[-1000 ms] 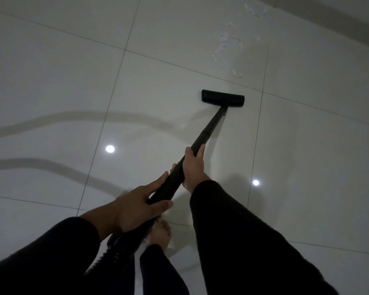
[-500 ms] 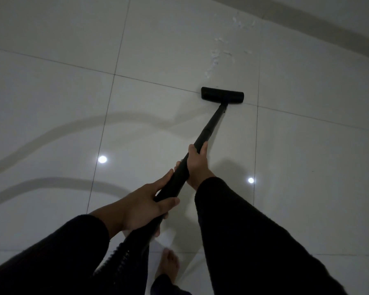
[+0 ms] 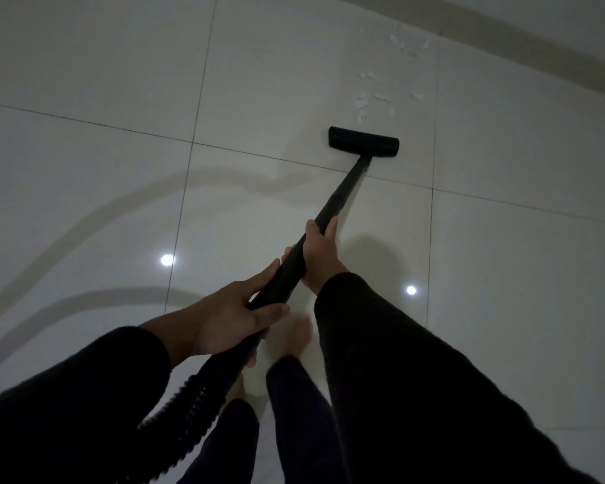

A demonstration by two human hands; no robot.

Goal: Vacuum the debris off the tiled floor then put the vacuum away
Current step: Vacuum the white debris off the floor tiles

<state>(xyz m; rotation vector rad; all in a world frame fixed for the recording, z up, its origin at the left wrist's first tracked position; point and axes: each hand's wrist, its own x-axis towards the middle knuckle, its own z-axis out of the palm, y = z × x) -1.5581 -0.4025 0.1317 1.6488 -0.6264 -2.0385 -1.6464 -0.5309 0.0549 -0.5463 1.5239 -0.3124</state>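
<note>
Ribbed hose (image 3: 189, 403) cut off at the bottom edge, left hand (image 3: 224, 319) and right hand (image 3: 320, 255) both clamped on vacuum wand (image 3: 339, 193), floor head (image 3: 363, 141) at 1 o'clock from them, debris (image 3: 374, 99) just beyond.

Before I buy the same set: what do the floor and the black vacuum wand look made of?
Pale floor tiles: likely glazed ceramic or porcelain; glossy, mirroring ceiling lights. Black vacuum wand: matte, plastic or painted metal; unclear. Ribbed black hose: probably flexible plastic.
</note>
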